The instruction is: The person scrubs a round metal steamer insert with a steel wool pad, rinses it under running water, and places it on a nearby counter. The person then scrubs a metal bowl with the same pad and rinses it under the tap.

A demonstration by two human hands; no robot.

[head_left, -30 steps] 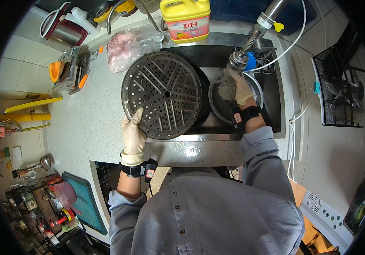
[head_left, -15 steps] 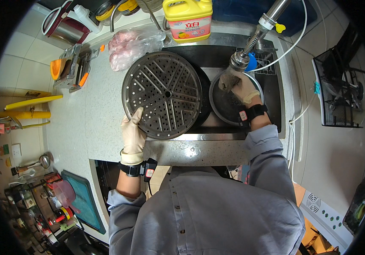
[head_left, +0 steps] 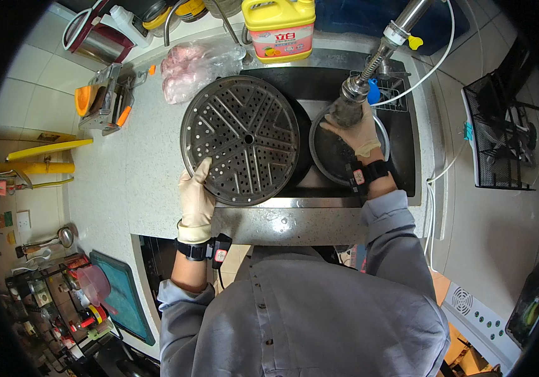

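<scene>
A round, dark metal steamer plate (head_left: 244, 141) full of small holes tilts over the left side of the black sink (head_left: 404, 151). My left hand (head_left: 196, 202), in a pale glove, grips its lower-left rim, with the thumb on top and the other fingers hidden beneath. On the right, my gloved right hand (head_left: 363, 135) is closed on a grey scouring pad (head_left: 346, 114), directly under the metal faucet head (head_left: 355, 88). Below that hand, a round basin with a pale rim (head_left: 326, 166) sits in the sink; its contents are hard to make out.
Behind the plate lies a clear bag of pinkish meat (head_left: 188, 69), beside a yellow detergent jug (head_left: 279, 31). A knife holder (head_left: 103, 100) stands on the left counter. A wire rack (head_left: 390, 94) and blue object (head_left: 373, 92) are at the sink's back right. A white hose (head_left: 429, 74) loops nearby.
My right hand has shifted slightly right and turned, bringing the scouring pad closer beneath the faucet head. My left hand and the steamer plate have barely moved.
</scene>
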